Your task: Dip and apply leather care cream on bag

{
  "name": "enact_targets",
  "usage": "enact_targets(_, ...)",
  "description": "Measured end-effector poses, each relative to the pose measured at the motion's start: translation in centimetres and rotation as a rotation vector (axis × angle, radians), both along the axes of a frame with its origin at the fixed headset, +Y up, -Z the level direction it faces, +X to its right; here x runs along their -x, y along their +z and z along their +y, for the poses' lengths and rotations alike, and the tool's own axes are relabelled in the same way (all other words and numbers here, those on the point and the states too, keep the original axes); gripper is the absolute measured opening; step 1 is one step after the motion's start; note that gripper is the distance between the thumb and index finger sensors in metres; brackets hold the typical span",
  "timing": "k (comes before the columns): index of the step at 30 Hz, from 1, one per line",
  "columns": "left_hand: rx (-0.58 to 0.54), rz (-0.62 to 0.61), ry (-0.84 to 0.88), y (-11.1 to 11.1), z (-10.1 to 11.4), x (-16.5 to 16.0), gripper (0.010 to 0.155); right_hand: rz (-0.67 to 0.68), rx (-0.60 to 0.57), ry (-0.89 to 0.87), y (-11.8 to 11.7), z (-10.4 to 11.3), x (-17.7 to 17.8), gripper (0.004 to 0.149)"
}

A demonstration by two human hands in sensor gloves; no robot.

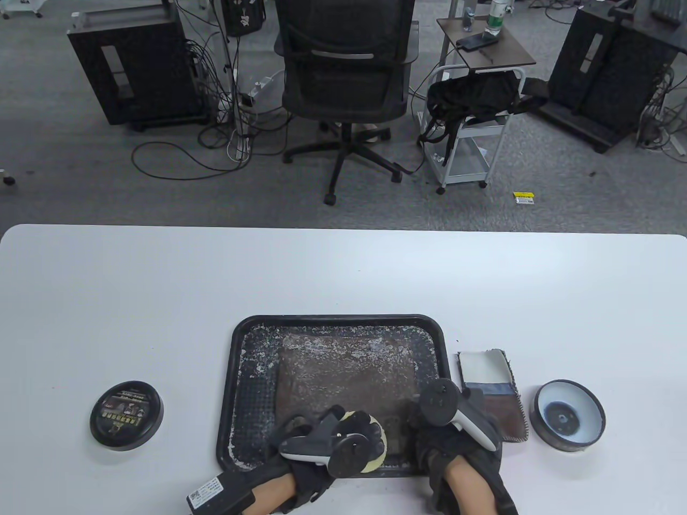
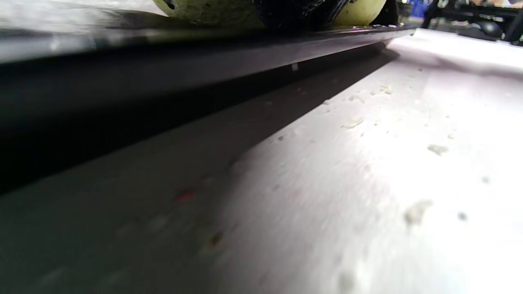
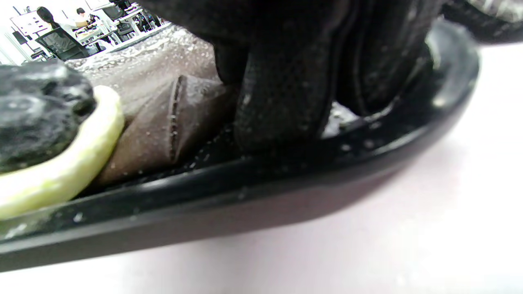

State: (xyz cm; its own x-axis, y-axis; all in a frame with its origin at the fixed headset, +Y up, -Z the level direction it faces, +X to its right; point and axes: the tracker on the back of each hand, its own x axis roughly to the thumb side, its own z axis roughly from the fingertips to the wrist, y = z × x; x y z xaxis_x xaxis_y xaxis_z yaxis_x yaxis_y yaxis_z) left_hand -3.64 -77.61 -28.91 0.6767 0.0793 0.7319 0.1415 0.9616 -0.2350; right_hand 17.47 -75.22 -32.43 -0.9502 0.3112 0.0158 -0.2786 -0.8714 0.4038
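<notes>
The flat brown bag (image 1: 346, 370) lies in the black tray (image 1: 252, 327), looking soft and bendy, so the right hand (image 1: 456, 445) presses its corner while the left hand (image 1: 333, 440) grips a squishy yellow sponge (image 1: 375, 448).

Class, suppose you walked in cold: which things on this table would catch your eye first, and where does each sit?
The black tray at the near middle, flecked white, holds a brown leather bag. Over its near edge the left hand holds a yellow sponge, with the right hand beside it. An open cream tin sits far right, its lid far left.
</notes>
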Motion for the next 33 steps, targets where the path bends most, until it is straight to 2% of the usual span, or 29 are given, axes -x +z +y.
enact_targets(24, 0.053, 0.083, 0.031, 0.2, 0.0, 7.7, 0.063, 0.004, 0.001, 0.006, -0.1, 0.0, 0.0, 0.065)
enact_targets(33, 0.124, 0.160, 0.075, -0.1, 0.2, 11.1, 0.062, 0.008, 0.004, 0.000, -0.2, 0.0, 0.0, 0.065)
